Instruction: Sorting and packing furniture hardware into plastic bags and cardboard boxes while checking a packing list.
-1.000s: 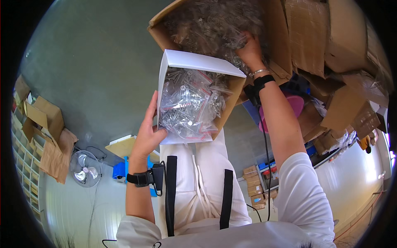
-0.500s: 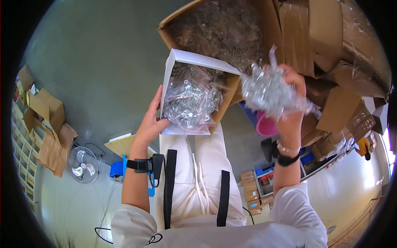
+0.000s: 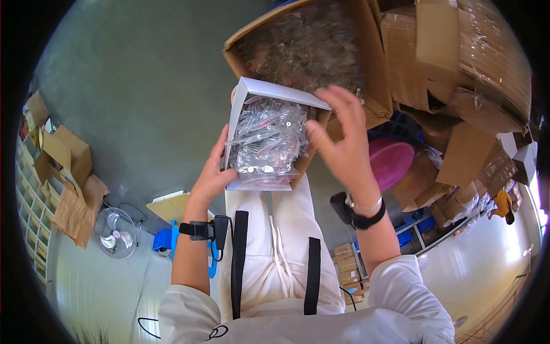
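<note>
Head view shows, nearest, the wearer's white trousers (image 3: 256, 258) with two black straps (image 3: 239, 258) hanging over them; farther up, the left hand (image 3: 215, 176) grips the left side of a white box (image 3: 234, 123), its fingers along the outer wall and its thumb by the lower left corner; the box lies open toward the camera, between the two hands and above the knees, and is filled with clear plastic bags (image 3: 266, 140) of metal screws; the right hand (image 3: 346, 135) is slightly blurred and holds nothing visible, fingers and thumb spread wide at the box's brown right side; whether its fingertips touch the box I cannot tell.

Just beyond stands a large brown carton (image 3: 375, 63) heaped with more bagged hardware (image 3: 309, 46); right of it are a pink basin (image 3: 395, 162) and bulky taped cartons (image 3: 487, 51); well apart at left, a fan (image 3: 116, 232) stands near an open carton (image 3: 71, 148).
</note>
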{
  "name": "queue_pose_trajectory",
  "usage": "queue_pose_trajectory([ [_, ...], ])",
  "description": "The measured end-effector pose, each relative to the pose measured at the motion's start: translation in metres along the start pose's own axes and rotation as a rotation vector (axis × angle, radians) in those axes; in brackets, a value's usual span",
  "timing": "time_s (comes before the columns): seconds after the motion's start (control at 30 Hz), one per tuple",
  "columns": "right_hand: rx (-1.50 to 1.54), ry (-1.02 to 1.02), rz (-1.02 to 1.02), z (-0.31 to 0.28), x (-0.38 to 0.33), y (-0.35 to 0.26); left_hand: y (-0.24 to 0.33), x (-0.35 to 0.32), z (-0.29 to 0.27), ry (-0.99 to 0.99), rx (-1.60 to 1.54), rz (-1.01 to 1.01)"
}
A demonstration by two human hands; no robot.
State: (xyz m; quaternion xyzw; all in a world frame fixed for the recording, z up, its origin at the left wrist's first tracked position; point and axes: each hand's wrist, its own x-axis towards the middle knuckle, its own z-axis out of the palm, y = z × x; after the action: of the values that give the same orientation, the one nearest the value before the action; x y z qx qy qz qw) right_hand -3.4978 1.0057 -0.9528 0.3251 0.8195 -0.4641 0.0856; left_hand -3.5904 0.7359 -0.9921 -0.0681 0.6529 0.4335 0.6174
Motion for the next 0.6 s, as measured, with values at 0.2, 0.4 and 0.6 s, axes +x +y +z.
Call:
queue_pose_trajectory([
  [0.2,0.671,-0.332,0.595,0.046,-0.003,0.082,0.015,-0.009,0.001,-0.023,-0.005,0.005],
  [0.4,0.753,-0.117,0.546,0.012,-0.023,0.040,0.085,-0.028,0.007,-0.096,0.136,-0.122],
  [0.6,1.093,0.257,0.416,-0.081,-0.136,0.004,0.212,-0.103,0.092,-0.356,0.411,0.058],
])
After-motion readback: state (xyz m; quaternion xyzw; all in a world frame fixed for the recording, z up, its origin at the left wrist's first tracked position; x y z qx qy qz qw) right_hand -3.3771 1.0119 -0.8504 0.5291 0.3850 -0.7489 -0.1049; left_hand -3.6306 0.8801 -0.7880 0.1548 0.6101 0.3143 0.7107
